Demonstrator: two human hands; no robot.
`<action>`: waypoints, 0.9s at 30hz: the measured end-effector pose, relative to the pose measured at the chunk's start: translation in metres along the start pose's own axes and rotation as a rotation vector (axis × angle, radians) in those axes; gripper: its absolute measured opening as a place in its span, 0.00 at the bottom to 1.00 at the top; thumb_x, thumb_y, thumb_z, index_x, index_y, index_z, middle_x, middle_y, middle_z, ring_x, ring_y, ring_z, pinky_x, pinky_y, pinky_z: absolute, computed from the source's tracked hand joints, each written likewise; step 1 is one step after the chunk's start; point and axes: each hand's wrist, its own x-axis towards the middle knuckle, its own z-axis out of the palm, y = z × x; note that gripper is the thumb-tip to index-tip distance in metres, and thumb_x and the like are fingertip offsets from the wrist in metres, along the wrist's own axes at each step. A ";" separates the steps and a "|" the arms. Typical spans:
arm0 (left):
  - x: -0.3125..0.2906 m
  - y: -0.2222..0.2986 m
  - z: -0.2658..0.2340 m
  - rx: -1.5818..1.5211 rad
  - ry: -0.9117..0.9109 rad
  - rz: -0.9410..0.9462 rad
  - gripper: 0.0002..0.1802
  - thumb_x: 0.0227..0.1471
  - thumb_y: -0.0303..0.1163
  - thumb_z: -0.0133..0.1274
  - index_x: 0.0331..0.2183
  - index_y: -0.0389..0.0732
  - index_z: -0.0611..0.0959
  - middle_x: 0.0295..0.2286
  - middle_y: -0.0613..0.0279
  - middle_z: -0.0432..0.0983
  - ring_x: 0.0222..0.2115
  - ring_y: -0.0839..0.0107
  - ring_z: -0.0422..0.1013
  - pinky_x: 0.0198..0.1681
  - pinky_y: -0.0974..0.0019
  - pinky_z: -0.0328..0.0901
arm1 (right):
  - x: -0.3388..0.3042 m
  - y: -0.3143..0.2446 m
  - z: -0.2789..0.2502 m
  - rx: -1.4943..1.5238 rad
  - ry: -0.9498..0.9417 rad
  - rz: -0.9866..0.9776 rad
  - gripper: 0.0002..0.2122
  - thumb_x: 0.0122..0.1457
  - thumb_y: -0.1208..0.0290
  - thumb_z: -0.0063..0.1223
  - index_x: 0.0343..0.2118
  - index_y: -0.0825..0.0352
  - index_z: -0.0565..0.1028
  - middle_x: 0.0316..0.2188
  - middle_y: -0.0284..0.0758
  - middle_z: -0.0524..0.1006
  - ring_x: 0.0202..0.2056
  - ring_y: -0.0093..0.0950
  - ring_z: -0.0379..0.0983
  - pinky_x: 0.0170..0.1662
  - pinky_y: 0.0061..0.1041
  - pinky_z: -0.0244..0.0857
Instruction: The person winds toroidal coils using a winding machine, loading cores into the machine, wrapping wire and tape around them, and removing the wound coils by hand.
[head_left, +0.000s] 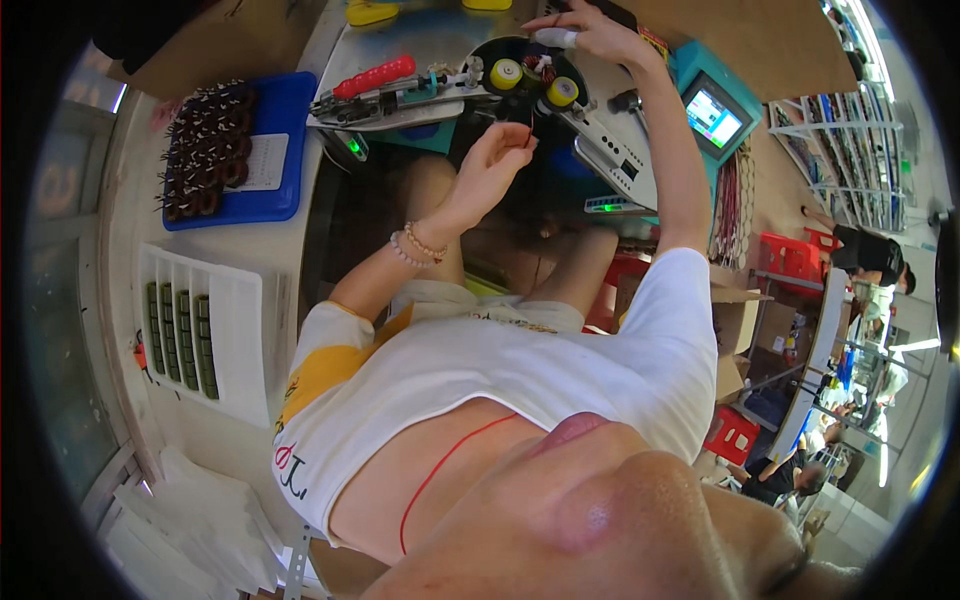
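A winding machine stands in front of me, with a black ring [487, 52] and yellow rollers [506, 73] around a small reddish-brown wire coil [545, 68]. Just below the rollers, my left hand [492, 170] is closed, thumb and fingertips pinching a thin dark reddish wire [530, 138] that runs up toward the coil. At the ring's upper right is my right hand [598, 38], its fingers stretched out leftward over the machine. One of its fingers wears a white wrap [555, 38]. Whether that hand touches the ring, I cannot tell.
Left of the machine, a blue tray [292, 170] holds several wound coils [210, 145]. Nearer, a white tray [245, 345] carries rows of green pieces [180, 335]. A red-handled clamp [375, 76] sits on the machine's left; a teal control box with screen [712, 115] stands right.
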 end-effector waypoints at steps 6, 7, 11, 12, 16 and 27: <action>0.025 -0.074 -0.041 0.468 0.125 0.133 0.31 0.53 0.26 0.50 0.58 0.37 0.65 0.53 0.47 0.66 0.55 0.56 0.63 0.58 0.60 0.59 | -0.015 -0.014 -0.029 -0.091 -0.169 -0.012 0.23 0.55 0.53 0.58 0.51 0.61 0.77 0.58 0.45 0.66 0.59 0.42 0.61 0.60 0.43 0.53; 0.031 -0.073 -0.041 0.464 0.121 0.128 0.31 0.53 0.26 0.50 0.58 0.37 0.65 0.53 0.47 0.66 0.55 0.56 0.63 0.58 0.60 0.59 | -0.034 -0.012 -0.034 -0.184 -0.103 0.042 0.21 0.55 0.54 0.59 0.48 0.61 0.78 0.55 0.44 0.68 0.57 0.41 0.64 0.59 0.44 0.54; 0.058 -0.074 -0.047 0.695 0.008 0.354 0.41 0.49 0.23 0.51 0.63 0.38 0.55 0.60 0.37 0.50 0.62 0.40 0.48 0.65 0.51 0.46 | -0.086 -0.048 0.028 -0.186 0.243 -0.209 0.20 0.52 0.79 0.56 0.50 0.60 0.73 0.53 0.32 0.72 0.46 0.35 0.73 0.44 0.24 0.70; 0.067 -0.074 -0.042 0.723 0.035 0.446 0.41 0.48 0.22 0.51 0.63 0.38 0.56 0.59 0.36 0.51 0.62 0.39 0.47 0.65 0.50 0.46 | -0.097 -0.057 0.054 -0.281 0.294 -0.251 0.23 0.50 0.81 0.55 0.51 0.59 0.72 0.53 0.32 0.72 0.45 0.34 0.74 0.44 0.25 0.70; 0.072 -0.065 -0.039 0.689 0.003 0.524 0.37 0.43 0.18 0.50 0.58 0.36 0.63 0.54 0.40 0.63 0.57 0.43 0.58 0.61 0.52 0.53 | -0.100 -0.060 0.119 -0.704 0.357 -0.393 0.22 0.50 0.77 0.52 0.51 0.60 0.72 0.54 0.31 0.72 0.49 0.31 0.71 0.52 0.32 0.65; 0.031 -0.052 -0.039 0.949 0.052 0.605 0.33 0.41 0.18 0.49 0.53 0.33 0.67 0.46 0.41 0.69 0.48 0.43 0.65 0.54 0.52 0.61 | -0.061 -0.071 0.077 -0.725 0.751 -0.329 0.16 0.46 0.77 0.56 0.40 0.58 0.76 0.42 0.33 0.76 0.44 0.32 0.73 0.54 0.43 0.62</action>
